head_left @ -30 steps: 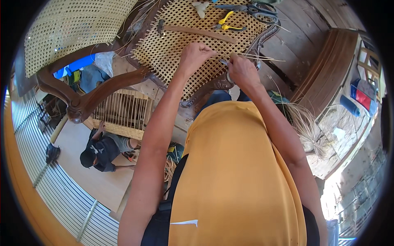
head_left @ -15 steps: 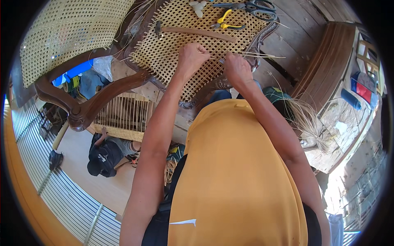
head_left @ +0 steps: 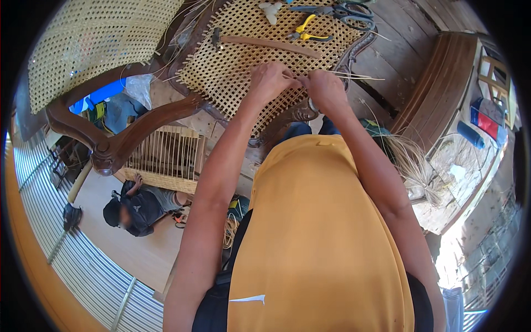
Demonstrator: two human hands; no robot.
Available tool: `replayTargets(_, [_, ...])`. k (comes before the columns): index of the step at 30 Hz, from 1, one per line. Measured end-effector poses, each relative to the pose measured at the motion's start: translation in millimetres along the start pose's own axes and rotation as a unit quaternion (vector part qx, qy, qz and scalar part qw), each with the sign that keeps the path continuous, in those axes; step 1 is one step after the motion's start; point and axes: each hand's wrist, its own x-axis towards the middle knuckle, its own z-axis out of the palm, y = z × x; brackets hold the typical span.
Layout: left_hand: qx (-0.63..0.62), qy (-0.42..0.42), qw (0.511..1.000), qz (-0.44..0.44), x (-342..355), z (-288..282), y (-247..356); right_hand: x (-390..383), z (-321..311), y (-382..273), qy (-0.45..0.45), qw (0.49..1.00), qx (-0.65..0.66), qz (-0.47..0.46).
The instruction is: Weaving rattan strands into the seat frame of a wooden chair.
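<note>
A woven cane seat panel (head_left: 238, 72) lies over a carved dark wooden chair frame (head_left: 301, 113), its loose cane ends sticking out along the edge. Above the near right part of the panel, my left hand (head_left: 271, 82) is closed in a pinch on a thin cane strand. My right hand (head_left: 327, 93) is closed beside it, fingertips almost meeting the left ones; what it grips is hidden by its fingers. Pale cane strands (head_left: 362, 76) stick out to the right beyond my right hand. Farther back on the panel lie a hammer (head_left: 271, 45), yellow-handled pliers (head_left: 308, 32) and dark-handled scissors (head_left: 354, 15).
The chair's cane back (head_left: 94, 50) rises at the far left, near its curved wooden arm (head_left: 138, 124). A co-worker in dark clothes (head_left: 138, 210) sits low at the left beside a strung frame (head_left: 166, 152). A bundle of loose cane (head_left: 415, 171) hangs at the right by a bench (head_left: 437, 88).
My left hand has moved right, bringing its fingertips close to the right hand's. My right hand has shifted slightly right. The co-worker's head has turned and moved left.
</note>
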Motion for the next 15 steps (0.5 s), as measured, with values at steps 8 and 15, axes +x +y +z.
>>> replayTargets(8, [0.105,0.239,0.965,0.023,-16,43,7,-33,-54,37,-0.048,0.993,-0.086,0.060])
replayTargets(15, [0.070,0.232,0.939,0.245,0,40,13,-81,-109,125,0.121,0.984,-0.046,0.126])
